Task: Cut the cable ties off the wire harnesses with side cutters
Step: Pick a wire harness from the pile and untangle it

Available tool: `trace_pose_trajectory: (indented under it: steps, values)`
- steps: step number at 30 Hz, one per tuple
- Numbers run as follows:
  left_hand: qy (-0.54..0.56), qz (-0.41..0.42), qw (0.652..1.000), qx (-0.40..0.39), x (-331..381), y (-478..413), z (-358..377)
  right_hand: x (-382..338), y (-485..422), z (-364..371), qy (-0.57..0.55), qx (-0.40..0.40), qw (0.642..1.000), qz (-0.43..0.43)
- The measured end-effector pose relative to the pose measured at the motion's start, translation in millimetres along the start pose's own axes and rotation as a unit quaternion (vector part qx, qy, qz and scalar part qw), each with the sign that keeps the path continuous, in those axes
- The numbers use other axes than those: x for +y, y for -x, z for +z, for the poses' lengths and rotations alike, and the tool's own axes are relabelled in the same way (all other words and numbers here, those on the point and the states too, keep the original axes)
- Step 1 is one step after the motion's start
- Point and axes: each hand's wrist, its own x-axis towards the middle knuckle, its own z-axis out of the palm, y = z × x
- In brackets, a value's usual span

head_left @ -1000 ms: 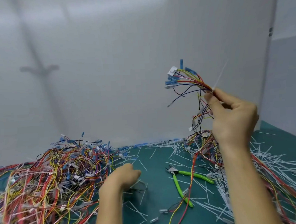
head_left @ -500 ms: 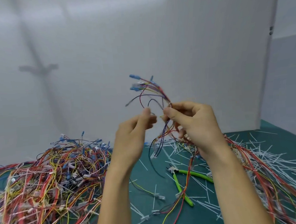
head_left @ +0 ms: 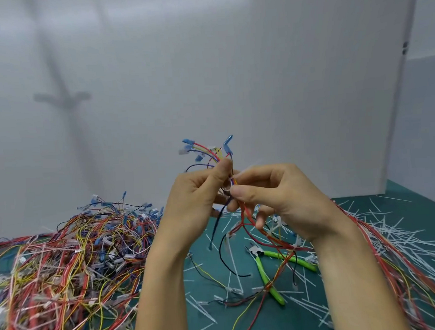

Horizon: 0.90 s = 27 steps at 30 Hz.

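Note:
Both hands hold one wire harness (head_left: 210, 152) up in front of me, above the table. Its coloured wires end in blue terminals that fan out above my fingers. My left hand (head_left: 197, 193) pinches the bundle with thumb and fingers. My right hand (head_left: 270, 192) pinches the same bundle just to the right, where a white cable tie (head_left: 239, 173) sticks out. Loose wires hang from both hands down to the mat. The side cutters (head_left: 267, 270), with green handles, lie untouched on the green mat (head_left: 207, 319) below my right wrist.
A large heap of tangled harnesses (head_left: 65, 261) covers the left of the mat. More red harnesses (head_left: 398, 264) run along the right. Several cut white ties (head_left: 381, 234) litter the mat at right. White panels (head_left: 308, 84) wall off the back and right.
My left hand rose from the mat and joined the right hand on the harness. The right hand brought the harness down and leftwards to the centre.

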Motion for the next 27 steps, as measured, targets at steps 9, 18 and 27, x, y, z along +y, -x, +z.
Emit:
trace_pose_trajectory:
  steps: [9, 18, 27]
  values:
    - [-0.056, 0.018, 0.985, 0.165, -2, 1, -16, 1, -4, 4, 0.007, 0.081, 0.997, -0.018]
    - [-0.067, 0.046, 0.99, 0.116, 5, 2, -10, 4, -9, 5, 0.169, 0.122, 0.976, -0.07]
    - [-0.015, 0.004, 0.997, 0.08, 2, 1, -8, 2, -9, 13, 0.195, 0.096, 0.974, -0.06]
